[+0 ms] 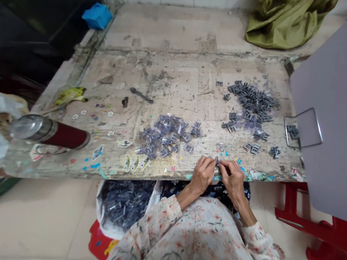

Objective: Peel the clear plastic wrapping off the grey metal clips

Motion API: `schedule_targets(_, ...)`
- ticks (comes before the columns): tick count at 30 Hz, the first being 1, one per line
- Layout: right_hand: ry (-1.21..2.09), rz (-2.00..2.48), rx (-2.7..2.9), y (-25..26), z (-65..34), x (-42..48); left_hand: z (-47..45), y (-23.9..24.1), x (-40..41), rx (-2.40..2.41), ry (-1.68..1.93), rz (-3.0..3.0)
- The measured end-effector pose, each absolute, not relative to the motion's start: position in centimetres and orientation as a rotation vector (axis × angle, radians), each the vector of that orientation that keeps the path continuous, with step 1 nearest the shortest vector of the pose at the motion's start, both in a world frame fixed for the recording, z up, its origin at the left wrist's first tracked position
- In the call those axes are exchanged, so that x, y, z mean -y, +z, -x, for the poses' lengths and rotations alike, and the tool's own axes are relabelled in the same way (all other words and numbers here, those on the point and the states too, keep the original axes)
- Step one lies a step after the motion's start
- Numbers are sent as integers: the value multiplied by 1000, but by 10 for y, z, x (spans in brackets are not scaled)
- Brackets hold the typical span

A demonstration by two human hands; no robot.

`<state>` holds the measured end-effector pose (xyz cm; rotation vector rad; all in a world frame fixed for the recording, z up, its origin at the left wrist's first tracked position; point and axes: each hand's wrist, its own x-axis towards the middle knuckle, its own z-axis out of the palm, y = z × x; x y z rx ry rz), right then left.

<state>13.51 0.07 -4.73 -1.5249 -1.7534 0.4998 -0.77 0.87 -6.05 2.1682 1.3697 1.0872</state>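
A small grey plastic piece [217,161] is at the near edge of the bench [181,85], between the fingertips of the left hand [203,174] and the right hand [232,178]. Both hands appear to pinch it, the fingers curled inward. Most of it is covered; only a narrow sliver shows, seemingly running away from the person, but which end leads cannot be told, nor whether a clear wrapper surrounds it. Just left of the hands lies a heap of clear-bagged grey pieces [166,135], their film blurring the outlines. Farther right, a pile of loose grey pieces [254,99] points every which way. A dark rod [141,95] lies aslant beyond the bagged heap. Below the bench, a white sack [99,205] of similar pieces is partly hidden by the bench edge and a floral sleeve [151,223]. At right, a grey panel [344,102] runs out of view.
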Motion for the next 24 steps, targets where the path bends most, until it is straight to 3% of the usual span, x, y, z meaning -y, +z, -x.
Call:
schedule_targets(9, 561, 1455, 1805, -35, -145, -61, 71, -24, -52, -1764, 1212, -1815)
schedule_targets(13, 1045, 1413, 1396, -28, -140, -57, 56, -5, -47, -1641, 1319, -1622)
schedule_targets(17, 1621, 1208, 1131, -18, -140, -36, 22, -4, -37, -1125, 997, -1003)
schedule_targets(20, 1601, 1312, 1112, -15, -144, -25, 8, -6, -33, -1014, 907, -677)
schedule_targets(24, 1296, 1492, 1346, -14, -159, -24, 1, -4, -28, -1043, 900, -496)
